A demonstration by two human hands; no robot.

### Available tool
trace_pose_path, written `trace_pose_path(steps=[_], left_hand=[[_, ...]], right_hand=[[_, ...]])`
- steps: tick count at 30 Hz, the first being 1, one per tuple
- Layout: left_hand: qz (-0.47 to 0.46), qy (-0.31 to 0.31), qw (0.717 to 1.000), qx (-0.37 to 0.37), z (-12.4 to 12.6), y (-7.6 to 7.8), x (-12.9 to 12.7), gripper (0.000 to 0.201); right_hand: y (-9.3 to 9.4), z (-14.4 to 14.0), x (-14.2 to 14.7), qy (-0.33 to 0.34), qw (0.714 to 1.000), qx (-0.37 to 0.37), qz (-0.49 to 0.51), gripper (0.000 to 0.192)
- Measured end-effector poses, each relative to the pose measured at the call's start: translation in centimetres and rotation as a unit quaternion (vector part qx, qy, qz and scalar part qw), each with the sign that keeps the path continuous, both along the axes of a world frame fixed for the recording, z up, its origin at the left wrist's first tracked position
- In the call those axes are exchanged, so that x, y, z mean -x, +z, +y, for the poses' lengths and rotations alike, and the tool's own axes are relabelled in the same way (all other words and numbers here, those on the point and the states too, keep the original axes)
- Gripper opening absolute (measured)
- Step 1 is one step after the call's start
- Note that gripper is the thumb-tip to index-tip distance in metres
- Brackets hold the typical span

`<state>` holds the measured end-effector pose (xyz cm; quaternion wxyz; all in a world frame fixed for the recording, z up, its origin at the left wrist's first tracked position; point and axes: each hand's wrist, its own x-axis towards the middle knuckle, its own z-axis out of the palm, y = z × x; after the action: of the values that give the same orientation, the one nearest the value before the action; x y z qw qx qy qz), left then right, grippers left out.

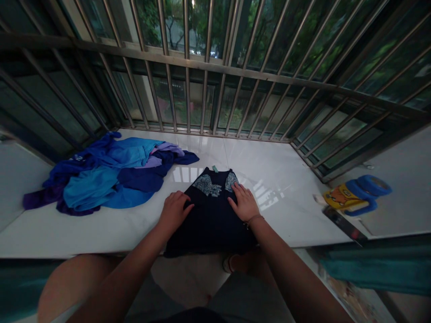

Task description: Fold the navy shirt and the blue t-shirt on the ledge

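Across the middle of the frame runs a white marble ledge [286, 188]; a blue clothes heap [111, 175] sits left, a dark folded garment [212, 215] lower centre. Left hand [174, 210] curls loosely on its left edge, right hand [245, 202] presses flat, fingers together.

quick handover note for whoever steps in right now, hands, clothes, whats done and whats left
Left hand: flat, fingers curled, on the left edge of the dark garment.
Right hand: flat, palm down, on its upper right part.
The dark garment lies folded on the white ledge, near edge overhanging.
Done: that one piece folded.
Left: the pile of blue clothes to the left, unfolded.
A yellow and blue cup lies to the right.
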<state>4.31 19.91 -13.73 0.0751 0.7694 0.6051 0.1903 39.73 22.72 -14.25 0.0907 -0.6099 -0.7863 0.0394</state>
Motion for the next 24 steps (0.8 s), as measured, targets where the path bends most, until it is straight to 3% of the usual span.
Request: trace_pose_path(steps=[2, 5, 9, 11, 13, 17, 20, 24], left_hand=[[-0.020, -0.054, 0.998, -0.003, -0.6, 0.0, 0.8, 0.006], [-0.047, -0.111, 0.993, -0.001, -1.1, 0.1, 1.7, 0.011], [-0.047, -0.027, 0.998, -0.022, -0.3, 0.6, 1.6, 0.022], [-0.037, 0.016, 0.998, -0.042, 1.1, 1.3, 0.8, 0.028], [-0.026, 0.007, 0.998, -0.055, 3.1, 2.0, -0.8, 0.032], [-0.001, -0.136, 0.990, -0.042, 8.0, 3.0, -4.9, 0.041], [0.032, -0.187, 0.981, 0.033, 11.1, 2.4, -6.9, 0.049], [0.028, -0.165, 0.981, 0.101, 13.6, 0.3, -6.4, 0.052]], right_hand=[[-0.1, 0.0, -0.1, 0.003, 1.000, -0.005, 0.004, 0.068], [-0.2, 0.1, -0.1, 0.004, 1.000, -0.008, 0.008, 0.067], [-0.2, 0.1, 0.0, 0.001, 1.000, 0.002, 0.005, 0.068], [-0.1, 0.0, 0.1, -0.003, 1.000, 0.004, 0.004, 0.068], [0.1, 0.0, 0.2, -0.006, 1.000, 0.005, 0.005, 0.067], [0.6, -0.2, 0.4, -0.009, 1.000, 0.016, 0.003, 0.068], [0.8, -0.2, 0.4, -0.013, 1.000, 0.024, 0.000, 0.068], [0.8, -0.2, 0.5, -0.014, 1.000, 0.025, 0.001, 0.069]])
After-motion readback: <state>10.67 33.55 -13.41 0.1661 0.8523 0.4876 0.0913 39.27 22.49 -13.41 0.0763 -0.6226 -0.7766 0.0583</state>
